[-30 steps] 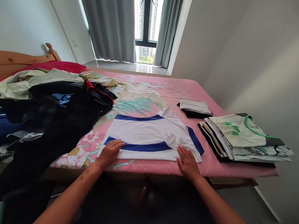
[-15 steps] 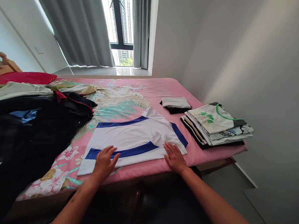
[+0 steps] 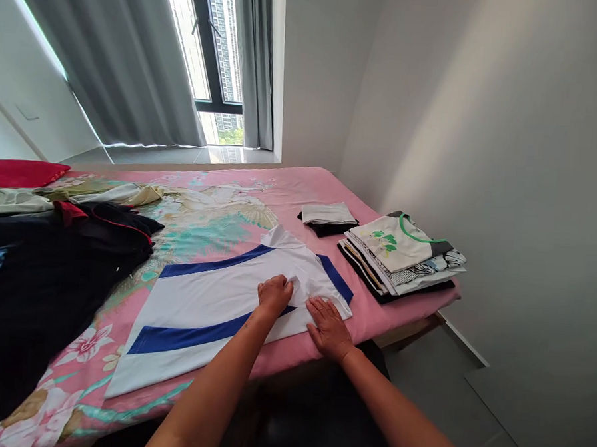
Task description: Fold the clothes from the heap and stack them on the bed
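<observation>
The left hand (image 3: 275, 295) has moved across the white, blue-banded shirt (image 3: 215, 291), grip pinching it; the right hand (image 3: 329, 328) lies flat.

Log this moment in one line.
left hand: gripping white shirt | right hand: flat on shirt | larger folded stack: right of shirt

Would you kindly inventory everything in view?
Bed: one, pink-sheeted, centre
Shirt: one, white and blue, foreground
Loose clothes: several, mostly black, left
Cushion: one, red, far left
Folded stack: one, multicoloured, right
Smaller pile: one, white over black, beyond stack
Window: one, dark-framed, back
Curtains: two, grey, flanking window
Walls: several, pale, both sides
Floor: one, grey, lower right
Forearms: two, bare, foreground
Left hand: one, gripping shirt
Right hand: one, flat on shirt
</observation>
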Available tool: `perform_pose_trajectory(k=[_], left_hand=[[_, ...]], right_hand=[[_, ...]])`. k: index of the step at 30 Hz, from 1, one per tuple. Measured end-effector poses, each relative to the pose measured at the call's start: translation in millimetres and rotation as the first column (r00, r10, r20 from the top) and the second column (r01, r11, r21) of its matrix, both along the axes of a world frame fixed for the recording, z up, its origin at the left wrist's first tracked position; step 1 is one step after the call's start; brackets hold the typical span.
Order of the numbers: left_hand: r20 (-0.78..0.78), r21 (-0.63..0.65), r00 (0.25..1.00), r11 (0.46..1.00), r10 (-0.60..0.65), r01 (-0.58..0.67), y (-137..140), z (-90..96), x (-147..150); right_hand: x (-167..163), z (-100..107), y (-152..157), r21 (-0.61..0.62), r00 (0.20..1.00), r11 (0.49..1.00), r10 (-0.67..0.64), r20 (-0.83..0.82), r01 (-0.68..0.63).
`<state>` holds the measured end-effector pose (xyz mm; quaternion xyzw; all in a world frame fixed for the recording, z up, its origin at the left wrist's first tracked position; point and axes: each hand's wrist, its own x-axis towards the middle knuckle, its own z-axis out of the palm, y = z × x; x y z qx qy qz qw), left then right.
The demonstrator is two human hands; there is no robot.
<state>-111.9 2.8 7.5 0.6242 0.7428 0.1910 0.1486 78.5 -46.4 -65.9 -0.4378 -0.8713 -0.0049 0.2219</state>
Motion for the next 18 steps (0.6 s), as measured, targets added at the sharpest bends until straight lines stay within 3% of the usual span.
perform_pose_trajectory(k=[6,11,15,18], left_hand=[[0.107,-0.071,0.991,0.994,0.085,-0.077,-0.7,-14.5,-23.6],[0.149,-0.114,0.982,0.988,0.12,-0.104,1.9,-19.7,-21.1],[0.158,-0.03,0.976,0.988,0.153,-0.15,-9.3,-27.3,-14.1],[0.103,0.073,0.989,0.991,0.107,-0.115,-16.6,-32.4,-12.3]], right_hand=[[0.5,1.4,-0.1,-0.015,1.0,1.0,0.004,-0.02,-0.004],[0.4,2.1,-1.3,-0.005,1.0,1.0,0.009,0.003,-0.009],[-1.1,4.6,-1.0,0.001,0.997,0.999,0.032,-0.073,-0.032],[-4.8,12.2,8.8,-0.028,0.963,0.999,-0.043,-0.268,0.037]])
